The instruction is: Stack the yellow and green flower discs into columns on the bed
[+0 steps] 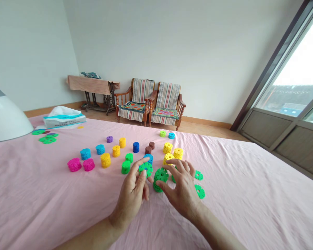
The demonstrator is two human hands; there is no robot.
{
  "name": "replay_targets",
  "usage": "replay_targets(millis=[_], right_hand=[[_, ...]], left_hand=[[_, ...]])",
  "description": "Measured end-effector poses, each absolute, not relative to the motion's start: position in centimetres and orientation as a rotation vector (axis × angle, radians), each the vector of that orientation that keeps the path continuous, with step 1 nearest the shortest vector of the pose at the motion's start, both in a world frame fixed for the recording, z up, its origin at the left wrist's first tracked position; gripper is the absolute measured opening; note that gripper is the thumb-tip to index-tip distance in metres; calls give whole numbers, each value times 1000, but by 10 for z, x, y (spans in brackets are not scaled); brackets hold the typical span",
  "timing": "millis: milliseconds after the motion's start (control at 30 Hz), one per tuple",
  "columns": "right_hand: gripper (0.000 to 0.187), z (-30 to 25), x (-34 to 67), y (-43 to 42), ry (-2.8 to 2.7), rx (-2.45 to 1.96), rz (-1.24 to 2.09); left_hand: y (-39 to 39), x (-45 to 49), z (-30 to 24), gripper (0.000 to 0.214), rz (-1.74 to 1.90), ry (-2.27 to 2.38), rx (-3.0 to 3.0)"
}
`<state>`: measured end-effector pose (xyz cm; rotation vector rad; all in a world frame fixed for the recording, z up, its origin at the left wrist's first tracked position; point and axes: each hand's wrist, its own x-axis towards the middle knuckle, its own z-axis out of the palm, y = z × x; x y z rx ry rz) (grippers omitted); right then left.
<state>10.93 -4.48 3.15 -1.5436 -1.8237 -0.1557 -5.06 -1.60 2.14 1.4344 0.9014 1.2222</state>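
Observation:
My left hand (pixel 134 189) pinches a green notched plastic disc (pixel 145 169) between thumb and fingers, holding it tilted above the cloth. Just to its right, my right hand (pixel 181 182) has its thumb and forefinger at the edges of another green notched disc (pixel 161 175). This disc is at the top of a short green stack (pixel 157 187); whether it is lifted off the stack I cannot tell. Behind my left fingers a blue stack (pixel 148 159) is partly hidden. Two loose green discs, a nearer one (pixel 199 191) and a farther one (pixel 198 175), lie right of my right hand.
Several stacks stand around: pink (pixel 74 165), light blue (pixel 85 153), yellow (pixel 105 160), green (pixel 125 167) and brown (pixel 148 150). Loose discs (pixel 48 138) lie at the left near a tissue pack (pixel 64 119) and a white rounded object (pixel 7 118). Pink cloth (pixel 54 205) covers the surface.

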Motion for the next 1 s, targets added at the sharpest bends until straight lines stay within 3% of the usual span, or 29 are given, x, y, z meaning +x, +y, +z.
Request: replay_targets(millis=[300,467,767,1000], right_hand=[[31,33,111,-46,-1811,-1498,-134],[23,44,140,-46,-1515,-1478,-174],[42,19,223,-29,-1173,-1565,18],[45,-9,259,-26,-1059,-1688,104]], left_hand=[[-14,-50,22,44,1231,885,1427],[-12,-50,25,50,1189,885,1421],[-19,-51,25,44,1188,844,1556],[-7,-42,52,36,1284,856,1814]])
